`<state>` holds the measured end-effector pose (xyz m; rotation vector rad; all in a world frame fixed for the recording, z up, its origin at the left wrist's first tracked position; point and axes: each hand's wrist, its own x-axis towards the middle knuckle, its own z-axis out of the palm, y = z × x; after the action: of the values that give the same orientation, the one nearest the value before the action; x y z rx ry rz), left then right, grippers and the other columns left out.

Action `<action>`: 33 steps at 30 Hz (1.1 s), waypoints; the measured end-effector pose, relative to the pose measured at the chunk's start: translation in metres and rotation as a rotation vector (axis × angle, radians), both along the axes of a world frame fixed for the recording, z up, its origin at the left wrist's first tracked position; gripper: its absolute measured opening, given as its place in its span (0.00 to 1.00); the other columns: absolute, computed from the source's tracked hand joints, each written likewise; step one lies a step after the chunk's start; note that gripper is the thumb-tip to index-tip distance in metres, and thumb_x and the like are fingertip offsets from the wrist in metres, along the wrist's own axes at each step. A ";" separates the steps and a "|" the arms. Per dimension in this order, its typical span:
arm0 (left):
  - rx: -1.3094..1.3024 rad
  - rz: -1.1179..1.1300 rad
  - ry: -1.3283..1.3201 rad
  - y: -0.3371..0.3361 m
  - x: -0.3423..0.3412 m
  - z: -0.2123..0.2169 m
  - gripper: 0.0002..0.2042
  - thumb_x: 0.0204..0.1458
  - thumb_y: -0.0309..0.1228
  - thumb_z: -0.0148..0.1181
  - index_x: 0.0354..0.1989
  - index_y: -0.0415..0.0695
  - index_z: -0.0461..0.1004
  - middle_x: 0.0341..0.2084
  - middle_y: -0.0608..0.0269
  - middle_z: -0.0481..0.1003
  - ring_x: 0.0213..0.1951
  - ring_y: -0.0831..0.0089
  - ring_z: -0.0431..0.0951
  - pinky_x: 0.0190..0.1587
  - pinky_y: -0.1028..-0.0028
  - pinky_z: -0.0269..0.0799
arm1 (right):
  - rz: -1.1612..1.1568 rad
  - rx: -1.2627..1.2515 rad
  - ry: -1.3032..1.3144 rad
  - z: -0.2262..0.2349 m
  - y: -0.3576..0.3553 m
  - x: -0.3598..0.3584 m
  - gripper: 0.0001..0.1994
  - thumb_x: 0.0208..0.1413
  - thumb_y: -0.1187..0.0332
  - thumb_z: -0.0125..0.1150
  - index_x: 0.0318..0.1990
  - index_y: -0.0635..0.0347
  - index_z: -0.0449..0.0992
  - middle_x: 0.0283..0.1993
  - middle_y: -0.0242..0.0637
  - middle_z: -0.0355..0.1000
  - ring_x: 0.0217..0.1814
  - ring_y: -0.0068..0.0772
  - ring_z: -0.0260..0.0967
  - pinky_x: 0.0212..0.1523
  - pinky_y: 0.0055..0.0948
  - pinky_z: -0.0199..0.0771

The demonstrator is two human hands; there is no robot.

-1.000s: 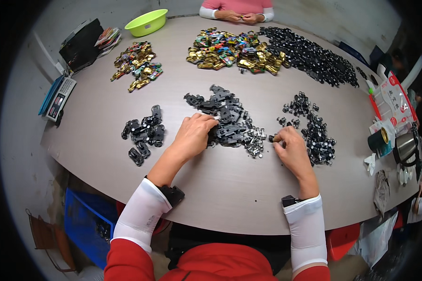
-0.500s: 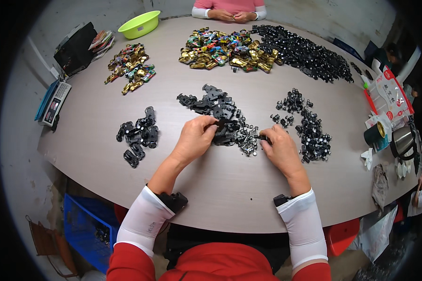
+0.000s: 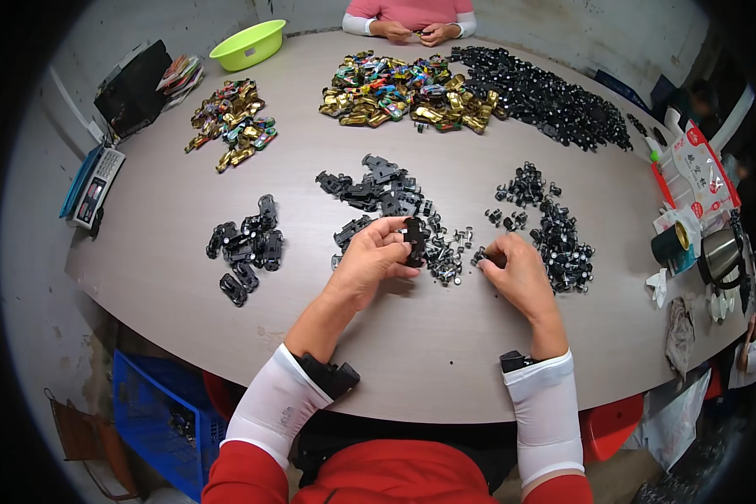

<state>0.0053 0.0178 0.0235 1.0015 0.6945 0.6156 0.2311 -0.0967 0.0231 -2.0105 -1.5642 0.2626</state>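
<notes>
The black chassis piece (image 3: 414, 241) stands upright in the left hand (image 3: 371, 262), pinched at the fingertips with its long axis running away from the person. The right hand (image 3: 515, 270) rests on the desk (image 3: 185, 277) just to its right, fingers curled around a small black part (image 3: 481, 255), closer than the loose wheel pile (image 3: 443, 254) lying between them.

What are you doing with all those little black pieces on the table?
A person at a round grey table is handling small toy-car parts. The left hand holds a black car base up off the table, while the right hand pinches a tiny wheel piece by the pile of small wheels. More black bases lie in the middle, a few assembled ones sit to the left, and colourful car shells are heaped farther back, where another person works.
</notes>
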 end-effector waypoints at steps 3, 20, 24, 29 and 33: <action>0.033 -0.003 0.004 -0.004 0.004 -0.006 0.17 0.55 0.21 0.55 0.54 0.38 0.67 0.39 0.61 0.78 0.37 0.71 0.81 0.38 0.72 0.81 | -0.007 0.034 -0.031 -0.003 0.001 -0.002 0.07 0.47 0.72 0.64 0.31 0.65 0.76 0.32 0.43 0.73 0.32 0.43 0.72 0.37 0.37 0.72; 0.495 0.011 0.205 -0.035 0.021 -0.025 0.15 0.54 0.20 0.60 0.50 0.35 0.70 0.34 0.67 0.74 0.36 0.84 0.75 0.39 0.80 0.76 | 0.038 0.288 0.216 0.009 0.007 -0.060 0.08 0.46 0.72 0.68 0.28 0.64 0.73 0.27 0.38 0.72 0.21 0.30 0.68 0.24 0.30 0.70; 0.556 0.074 0.152 -0.041 0.025 -0.027 0.11 0.52 0.21 0.61 0.43 0.35 0.71 0.31 0.65 0.75 0.34 0.81 0.75 0.39 0.79 0.74 | 0.006 0.284 0.255 0.008 0.007 -0.061 0.08 0.46 0.72 0.68 0.28 0.64 0.73 0.26 0.38 0.73 0.21 0.31 0.70 0.25 0.30 0.71; 0.535 0.084 0.092 -0.047 0.028 -0.025 0.10 0.52 0.18 0.60 0.42 0.37 0.69 0.34 0.63 0.76 0.38 0.79 0.77 0.41 0.78 0.74 | -0.057 0.284 0.311 0.009 0.008 -0.066 0.09 0.45 0.72 0.69 0.27 0.64 0.73 0.25 0.39 0.74 0.21 0.30 0.72 0.25 0.29 0.73; 0.499 0.079 0.073 -0.047 0.027 -0.022 0.10 0.52 0.18 0.60 0.42 0.38 0.69 0.35 0.64 0.75 0.38 0.79 0.76 0.42 0.78 0.75 | -0.069 0.302 0.336 0.007 0.008 -0.069 0.09 0.45 0.72 0.69 0.27 0.64 0.72 0.25 0.39 0.74 0.21 0.30 0.71 0.24 0.28 0.72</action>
<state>0.0326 -0.0293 0.0011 1.4681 0.6601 0.8489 0.1623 -0.0884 0.0300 -1.6826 -1.2412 0.2996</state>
